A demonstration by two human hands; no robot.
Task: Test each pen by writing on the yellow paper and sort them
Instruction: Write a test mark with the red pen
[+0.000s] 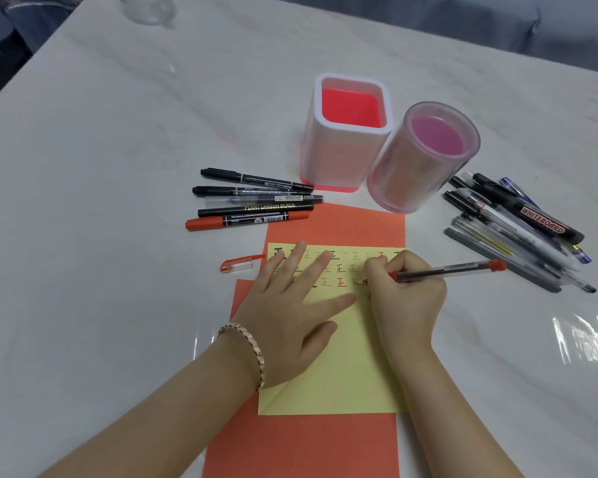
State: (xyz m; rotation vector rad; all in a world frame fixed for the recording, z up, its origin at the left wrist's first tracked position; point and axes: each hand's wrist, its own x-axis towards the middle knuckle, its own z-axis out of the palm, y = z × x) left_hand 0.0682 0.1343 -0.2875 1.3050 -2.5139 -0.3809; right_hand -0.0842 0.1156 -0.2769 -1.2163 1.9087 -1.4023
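Yellow paper [339,367] lies under both hands, on top of orange sheets [335,225]; three rows of test marks already on it, black and a few red. Largest down:

Table [118,167] – pale, glossy marble look (glare patch to the right of the right hand). Room beyond is mostly out of frame; something glassy at the far-left edge, can't tell what.

Two holders beyond the hands: square white-and-red holder [346,132] and round clear-pink holder [418,157], touching or nearly so, both look empty.

Loose pile of pens [518,229] right of the right hand, near. Neat row of five pens [252,205] beyond the left hand.

Left hand [290,305] flat, fingers spread, pinning the paper. Right hand [404,298] closed on a red-ended pen [449,270], tip down at the third row – step in hand: testing this one.

Red cap [239,264] lies just left of the left fingertips.

Next, my guess: judge the mark, recap, then place it in a group; needs the left hand freed for the cap.
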